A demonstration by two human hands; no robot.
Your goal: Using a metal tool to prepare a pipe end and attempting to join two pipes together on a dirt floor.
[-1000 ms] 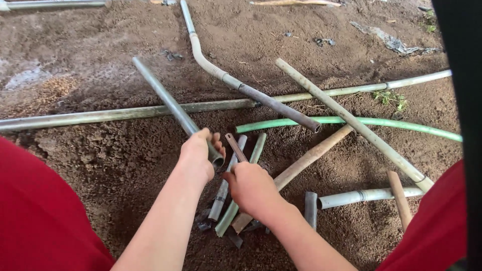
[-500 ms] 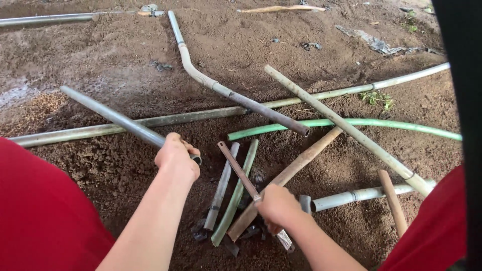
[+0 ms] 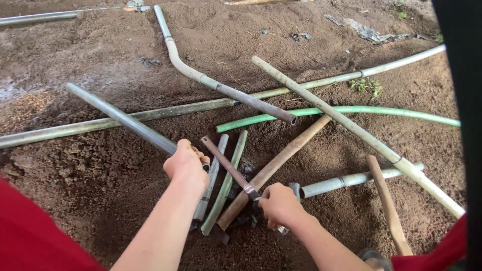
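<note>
Left hand (image 3: 187, 163) gripping grey pipe (image 3: 120, 118), long axis running up-left over soil (image 3: 75, 175). Right hand (image 3: 279, 204) clamping thin rusty rod (image 3: 228, 167), also pointing up-left.

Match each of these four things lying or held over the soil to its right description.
Things:
1. grey metal pipe
2. thin rusty rod
3. green hose
4. brown wooden handle

Descriptions:
A. lies loose on the soil at the right, touched by no hand
B. gripped at its near end by the left hand
C. curves across the ground toward the right edge
D. held at its lower end by the right hand

Pairs: 1-B, 2-D, 3-C, 4-A
</note>
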